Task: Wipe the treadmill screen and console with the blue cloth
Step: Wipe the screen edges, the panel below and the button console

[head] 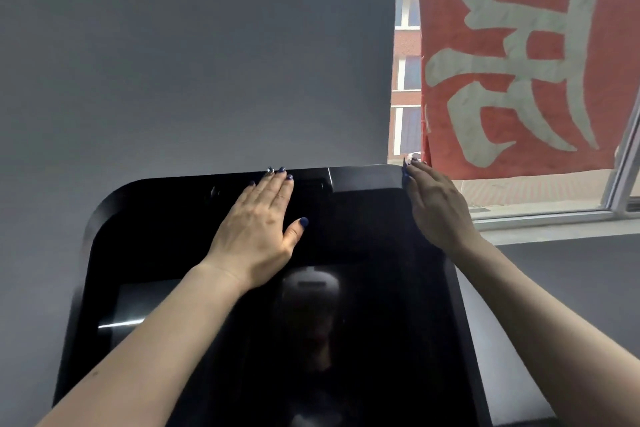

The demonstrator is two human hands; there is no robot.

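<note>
Presently the left hand (258, 229) is lying flat on the upper part of the treadmill screen (363, 340), fingers straight and close together, the tips reaching just to the top edge of the console (363, 178), the thumb spread to the right. It is gripping nothing; the palm is pressing on the glass. The nails are showing dark blue polish.

The right hand (438, 204) is resting along the upper right corner of the console, its back turned to the camera and its fingers pointing up along the right edge. A small sliver of the blue cloth (405, 174) is showing at the fingertips, between the hand and the console corner; most of the cloth is hidden under the hand, so its size and folds cannot be told. Whether the fingers are curling round the cloth or pressing it flat cannot be told either.

The screen is appearing as a glossy black panel with rounded upper corners, dark and unlit, reflecting a dim rounded shape near its centre and a bright streak at lower left. A raised black strip is running along the top right.

Behind the console a grey wall (190, 55) is standing. To the right, a red banner (526, 55) with pale characters is hanging before a window frame (620, 191).
</note>
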